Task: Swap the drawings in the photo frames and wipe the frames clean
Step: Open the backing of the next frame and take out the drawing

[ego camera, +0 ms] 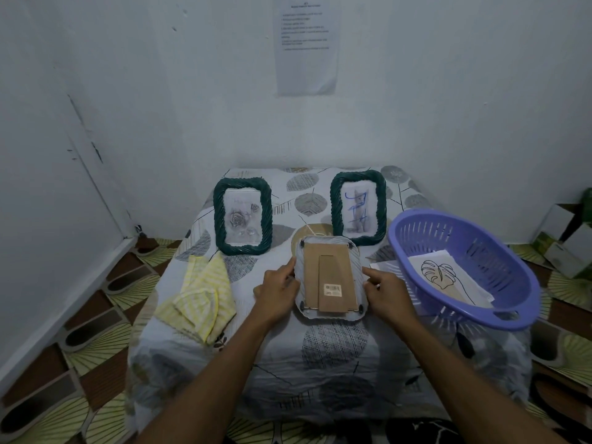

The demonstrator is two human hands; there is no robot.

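A white frame (330, 277) lies face down on the table's middle, its brown cardboard back and stand facing up. My left hand (277, 291) grips its left edge and my right hand (389, 293) grips its right edge. Two dark green woven frames stand upright behind it: the left green frame (242, 216) holds a rose drawing, the right green frame (358, 207) holds a cat drawing with blue scribbles. A yellow striped cloth (200, 294) lies crumpled at the left. A leaf line drawing (440, 273) rests in the purple basket (512, 274).
The small table wears a leaf-patterned cover (333, 354) and stands against a white wall with a taped paper sheet (307, 43). The basket overhangs the table's right side. White boxes (563, 238) sit on the floor at the far right.
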